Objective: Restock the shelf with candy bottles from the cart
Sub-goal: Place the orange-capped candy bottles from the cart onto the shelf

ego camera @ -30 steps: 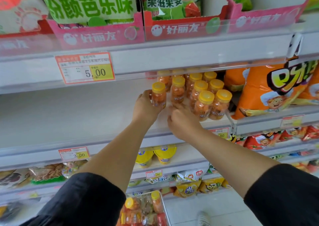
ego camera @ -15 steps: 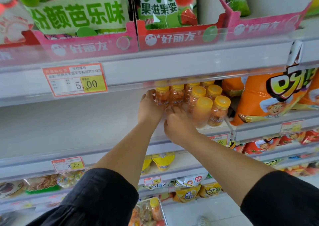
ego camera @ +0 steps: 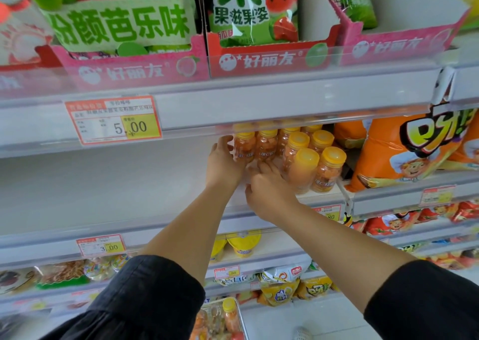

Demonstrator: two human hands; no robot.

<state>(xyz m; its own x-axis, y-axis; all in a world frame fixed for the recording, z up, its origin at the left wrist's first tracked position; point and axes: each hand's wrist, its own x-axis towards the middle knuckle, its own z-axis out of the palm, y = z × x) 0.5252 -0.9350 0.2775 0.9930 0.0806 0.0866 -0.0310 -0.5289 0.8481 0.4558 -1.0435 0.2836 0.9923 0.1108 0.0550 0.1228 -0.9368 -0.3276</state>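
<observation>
The shelf (ego camera: 103, 184) was white, with wide open room to the left of the hands. The candy bottles (ego camera: 305, 158) stood in a tight bunch at the right end of the shelf, from the front edge to the back. The top shelf (ego camera: 259, 106) hung low over them and hid the caps at the back. Just to the right, past the end of the shelf, sat big orange snack bags (ego camera: 404, 150).

The bottles were clear, full of orange candy, with yellow caps and a small label. 2 at the front leaned toward the edge.

The left hand (ego camera: 224, 163) wrapped round the end bottle (ego camera: 243, 146) on the left of the bunch. The right hand (ego camera: 269, 191) had bent fingers at the foot of the bottles; I cannot tell if it held one.

Low down at the bottom, the cart (ego camera: 242, 321) held more bottles.
</observation>
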